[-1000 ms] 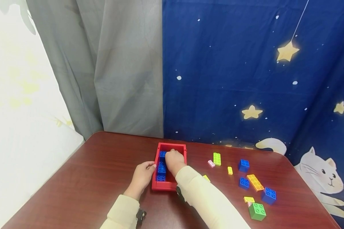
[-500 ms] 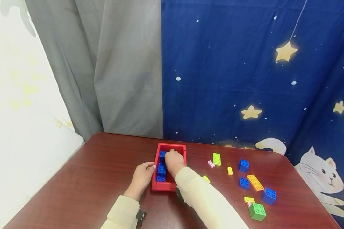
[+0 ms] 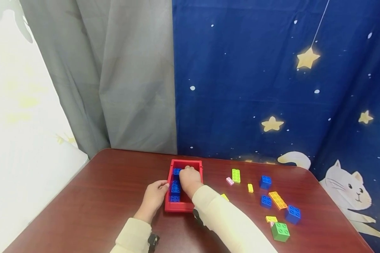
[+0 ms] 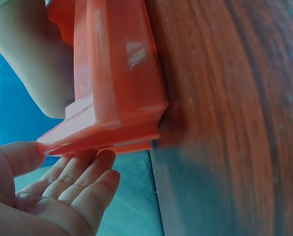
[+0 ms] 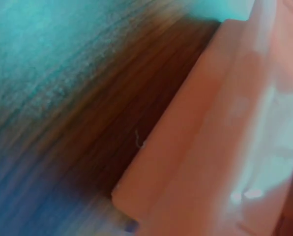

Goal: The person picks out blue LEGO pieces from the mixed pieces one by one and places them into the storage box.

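Observation:
A red box [image 3: 179, 207] stands on the brown table, with several blue bricks [image 3: 175, 188] lined up along its inner left side. At the box's left side is my left hand [image 3: 154, 194]. In the left wrist view, the thumb [image 4: 28, 156] lies against the rim of the red box [image 4: 122, 73] and the other fingers reach beneath it, pinching the edge. My right hand [image 3: 190, 178] reaches down inside the box, beside the blue bricks. Its fingertips and whatever they touch are hidden. Only the box wall [image 5: 200, 142] fills the right wrist view, blurred.
Right of the box lie loose bricks: a lime brick [image 3: 236, 176], a pink one [image 3: 229, 181], an orange one [image 3: 277, 200], a green one [image 3: 280, 232], and several blue ones [image 3: 265, 182] and yellow ones [image 3: 250, 188]. Curtains [image 3: 139, 77] hang behind the table [image 3: 114, 196].
The head view has shifted slightly, so everything appears a little further left. Both hands keep their places at the box, and the bricks have not moved.

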Available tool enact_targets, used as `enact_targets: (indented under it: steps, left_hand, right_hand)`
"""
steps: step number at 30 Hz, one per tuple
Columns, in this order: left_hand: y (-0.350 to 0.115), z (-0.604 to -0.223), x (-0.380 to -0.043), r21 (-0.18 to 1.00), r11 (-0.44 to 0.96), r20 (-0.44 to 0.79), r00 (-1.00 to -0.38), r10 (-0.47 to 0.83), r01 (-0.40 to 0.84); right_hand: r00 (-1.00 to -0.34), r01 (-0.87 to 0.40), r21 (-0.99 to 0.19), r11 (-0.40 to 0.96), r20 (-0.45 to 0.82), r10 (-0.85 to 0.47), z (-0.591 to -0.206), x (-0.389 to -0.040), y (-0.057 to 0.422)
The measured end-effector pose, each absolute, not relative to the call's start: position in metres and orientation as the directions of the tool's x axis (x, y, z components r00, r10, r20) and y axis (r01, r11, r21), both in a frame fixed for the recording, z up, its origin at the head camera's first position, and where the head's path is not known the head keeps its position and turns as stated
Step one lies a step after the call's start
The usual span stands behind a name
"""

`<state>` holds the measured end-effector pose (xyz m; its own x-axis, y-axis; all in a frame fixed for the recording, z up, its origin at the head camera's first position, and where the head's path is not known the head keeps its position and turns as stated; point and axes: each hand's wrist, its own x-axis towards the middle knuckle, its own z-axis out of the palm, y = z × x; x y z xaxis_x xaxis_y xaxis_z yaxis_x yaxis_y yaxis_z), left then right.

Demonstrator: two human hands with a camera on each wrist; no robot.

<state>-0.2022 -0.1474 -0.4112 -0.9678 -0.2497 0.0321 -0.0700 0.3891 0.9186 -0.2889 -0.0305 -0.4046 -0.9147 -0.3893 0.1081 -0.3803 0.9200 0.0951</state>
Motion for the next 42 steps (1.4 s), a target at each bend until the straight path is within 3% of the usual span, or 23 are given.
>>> enact_targets:
  steps: [20,34,42]
  left_hand:
    - [-0.146,-0.412,-0.203,0.922,0.381,0.034,-0.967,-0.254,-0.068]
    - [-0.147,-0.415,-0.204,0.928,0.362,0.009,-0.968,-0.252,-0.086]
    - [-0.147,-0.413,-0.203,0.932,0.349,-0.001,-0.967,-0.254,-0.093]
  right_hand:
    - [-0.816,-0.500,0.149,0.853,0.250,-0.522,-0.383,-0.259,-0.005]
    - [-0.792,-0.533,0.016,0.846,0.343,-0.505,-0.363,-0.236,0.020]
    - [-0.758,-0.552,0.000,0.834,0.416,-0.502,-0.358,-0.226,0.042]
